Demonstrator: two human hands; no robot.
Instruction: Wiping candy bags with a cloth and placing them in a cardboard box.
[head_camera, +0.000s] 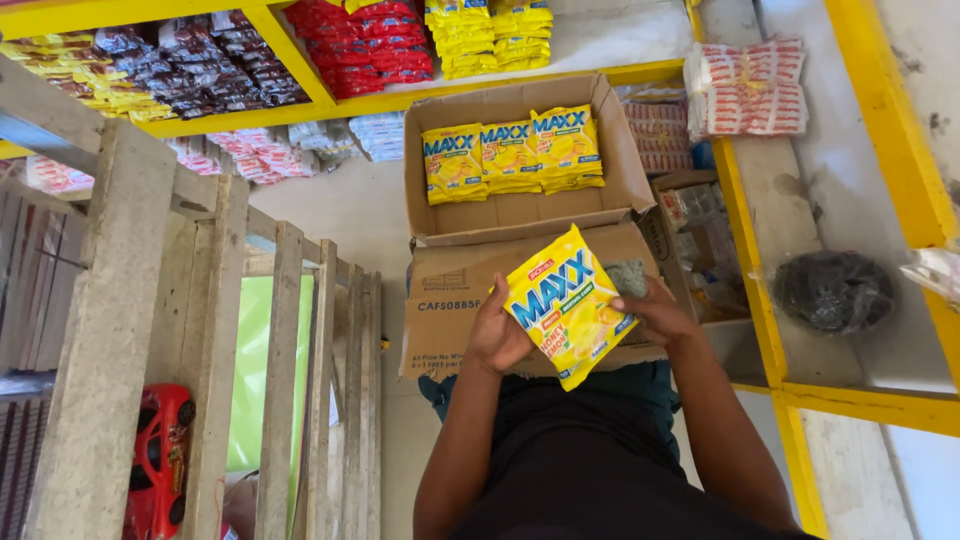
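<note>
Head view: we hold a yellow snack packet (568, 305) between both hands, left hand (497, 335) clasping its left edge, right hand (655, 315) gripping its right edge, just above the open cardboard box (520, 215) holding matching packets (512, 152).

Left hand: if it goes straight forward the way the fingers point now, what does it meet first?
Probably the open cardboard box, just beyond the yellow packet that the left hand holds; depth is unclear.

Left hand (497, 335) and right hand (655, 315) raised, grips closed, forearms converging
</note>
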